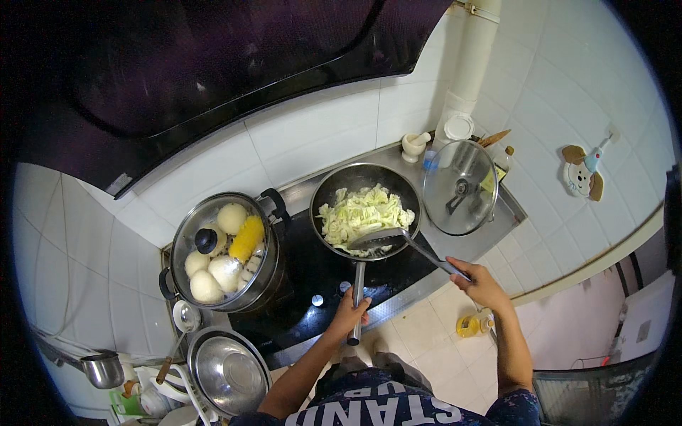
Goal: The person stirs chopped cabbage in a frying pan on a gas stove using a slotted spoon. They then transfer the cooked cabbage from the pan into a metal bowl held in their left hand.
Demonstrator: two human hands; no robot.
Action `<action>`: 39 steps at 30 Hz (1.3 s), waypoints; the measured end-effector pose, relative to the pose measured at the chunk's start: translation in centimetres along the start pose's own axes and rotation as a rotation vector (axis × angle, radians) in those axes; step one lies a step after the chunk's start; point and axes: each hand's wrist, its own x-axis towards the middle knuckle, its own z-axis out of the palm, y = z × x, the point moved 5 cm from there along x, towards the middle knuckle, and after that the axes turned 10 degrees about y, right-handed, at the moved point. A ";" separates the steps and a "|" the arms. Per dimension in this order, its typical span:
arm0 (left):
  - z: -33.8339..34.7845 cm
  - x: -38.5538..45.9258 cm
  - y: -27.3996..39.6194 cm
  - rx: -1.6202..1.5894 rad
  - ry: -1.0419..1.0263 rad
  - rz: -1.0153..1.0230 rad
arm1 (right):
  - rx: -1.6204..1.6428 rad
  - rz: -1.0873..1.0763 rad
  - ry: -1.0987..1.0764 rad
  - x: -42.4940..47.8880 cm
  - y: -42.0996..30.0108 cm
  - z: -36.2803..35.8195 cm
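Note:
My left hand (350,314) grips the handle of a dark frying pan (322,183) on the black glass cooktop. Chopped cauliflower (365,213) fills much of the pan. My right hand (477,282) holds the handle of a metal spatula (375,238), whose blade rests at the near side of the cauliflower, partly under it. Left of the pan stands a lidded steamer pot (274,266) with a corn cob (247,238) and several pale buns (206,286) visible through its glass lid. A separate glass lid (461,186) leans upright to the right of the pan.
Metal bowls (229,371) and a ladle (186,317) lie at the left front. A mortar and pestle (414,146) and a bottle (503,160) stand at the back right. The range hood (240,69) hangs overhead. An oil bottle (474,326) stands on the floor.

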 end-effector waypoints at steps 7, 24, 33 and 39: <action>-0.1 -1.5 -1.1 -0.032 0.036 0.020 | -0.329 -0.094 0.237 -0.2 -0.6 6.3; -3.0 5.9 -3.5 1.264 0.255 0.695 | 0.072 -0.019 0.238 0.3 -0.6 5.3; -2.7 7.7 -4.0 1.513 0.281 0.586 | 0.110 0.016 0.246 0.5 0.3 4.3; -5.4 5.7 -3.2 0.713 0.384 0.426 | 0.468 0.267 0.156 1.4 0.6 4.1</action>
